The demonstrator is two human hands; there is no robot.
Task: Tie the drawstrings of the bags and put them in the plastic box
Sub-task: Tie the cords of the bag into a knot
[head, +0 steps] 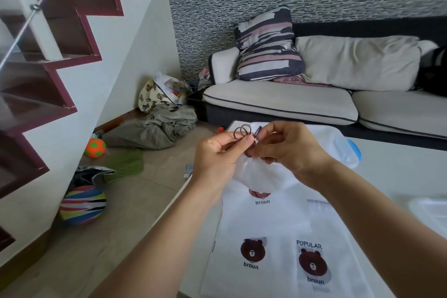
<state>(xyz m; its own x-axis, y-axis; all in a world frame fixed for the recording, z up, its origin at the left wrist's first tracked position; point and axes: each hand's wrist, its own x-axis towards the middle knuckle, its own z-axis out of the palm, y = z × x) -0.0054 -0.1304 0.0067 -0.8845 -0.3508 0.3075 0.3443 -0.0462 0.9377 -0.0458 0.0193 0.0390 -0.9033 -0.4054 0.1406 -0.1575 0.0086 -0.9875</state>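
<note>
- The step in hand is the tying: both hands are raised over the table (399, 167), working the dark drawstring (243, 131) of a white bag (256, 174) whose mouth is gathered just under the fingers
- The left hand (217, 152) pinches the cord between thumb and forefinger, with two small loops standing up above its fingertips
- The right hand (287, 146) has its fingers curled in and grips the other end of the cord, touching the left hand's fingertips at the bag's neck
- The bag hangs from the cord, its lower part resting on the flat bags (278, 256) printed with brown bears that lie on the table nearer the person; those look not yet tied
- The plastic box (348, 150), translucent with a blue clip, sits on the table just behind the hands; whether anything is in it I cannot tell
- Judged from the loops, the knot is formed but not yet pulled tight; the next move calls for drawing the loops apart while keeping the neck bunched, then reaching forward to drop the bag in the box
- The thin cord could slip from the pinch and undo the loops
</note>
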